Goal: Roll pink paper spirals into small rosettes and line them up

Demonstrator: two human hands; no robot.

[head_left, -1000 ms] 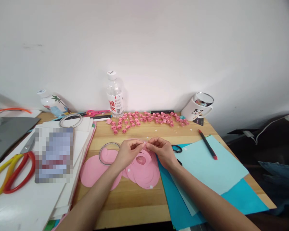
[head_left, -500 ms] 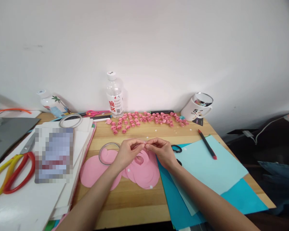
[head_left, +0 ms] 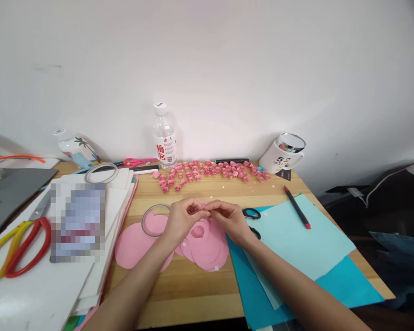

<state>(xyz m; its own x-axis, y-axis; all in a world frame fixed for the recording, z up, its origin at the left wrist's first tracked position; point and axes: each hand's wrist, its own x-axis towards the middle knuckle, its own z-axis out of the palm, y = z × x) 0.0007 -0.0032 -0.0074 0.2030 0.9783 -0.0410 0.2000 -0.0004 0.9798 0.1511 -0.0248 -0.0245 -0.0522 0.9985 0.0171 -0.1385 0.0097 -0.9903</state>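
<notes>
My left hand (head_left: 183, 221) and my right hand (head_left: 230, 220) meet fingertip to fingertip above the middle of the table, both closed in a pinch. Between them is a pink paper strip, mostly hidden by the fingers; a curled length of pink paper (head_left: 198, 231) shows just below. Under the hands lie overlapping pink paper circles (head_left: 210, 259), with another pink circle (head_left: 129, 246) to the left. A roll of clear tape (head_left: 143, 225) rests on the pink paper beside my left hand. Behind stand several small rolled pink paper roses (head_left: 195, 174).
At the back are a clear bottle (head_left: 164, 138) and a white mug (head_left: 279, 154). Black-handled scissors (head_left: 252, 213), blue paper (head_left: 348, 285) and a dark pencil (head_left: 296, 207) lie right. Left, red-and-yellow scissors (head_left: 24, 248) rest on white sheets (head_left: 31, 303).
The fingers of both hands have shifted their pinch, with the right fingertips now over the left ones. The curled pink paper below has turned slightly, and more of the black scissor handles shows.
</notes>
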